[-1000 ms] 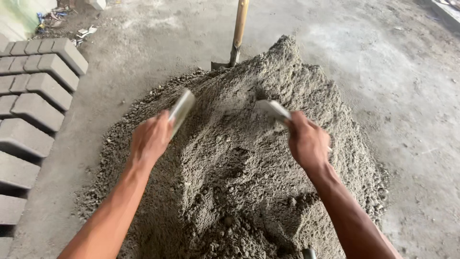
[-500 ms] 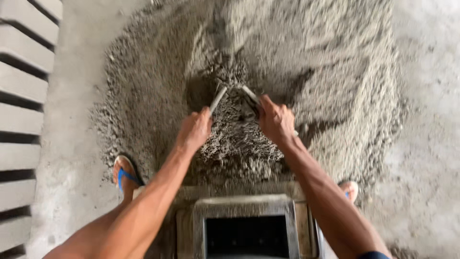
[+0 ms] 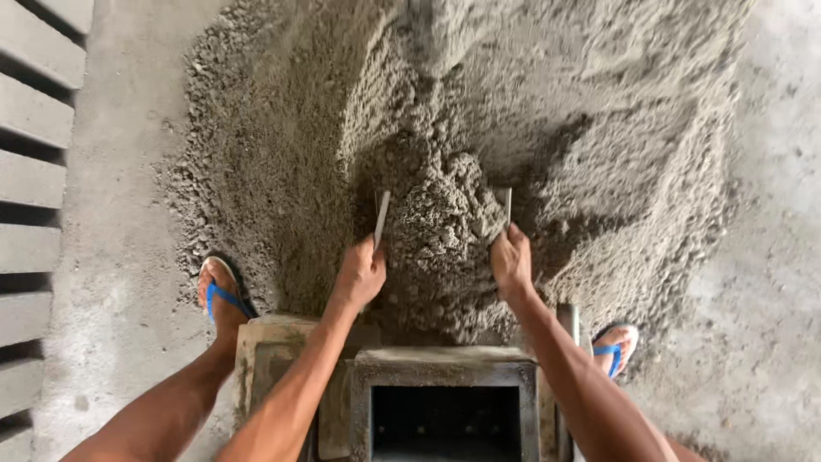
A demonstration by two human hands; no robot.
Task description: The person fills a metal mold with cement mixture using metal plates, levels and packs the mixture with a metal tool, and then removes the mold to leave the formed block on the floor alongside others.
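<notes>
**Two hands scooping a damp sandy mix**

The left hand (image 3: 359, 275) is gripping a flat metal plate (image 3: 381, 219) with its fingers closed tight around the lower end. The right hand (image 3: 510, 259) is closing around a second plate (image 3: 507, 208), which is mostly hiding behind the hand, so only a thin edge is showing. A lump of mix (image 3: 440, 214) is sitting between the two plates, in the middle of the frame.

The big pile (image 3: 530, 103) is filling the upper half and running off the top edge. A metal box mould (image 3: 445, 376) is sitting at the bottom middle; its dark inside is too dim to make out, and the bottom edge is cutting it off. Both arms are covering part of its rim.

A foot in a blue sandal (image 3: 224, 295) is standing at lower left, and another sandal (image 3: 614, 346) is peeking out at lower right. Grey blocks (image 3: 38, 171) are lying in rows along the left edge, cut off by the frame. The floor (image 3: 770, 257) is rough grey concrete.
</notes>
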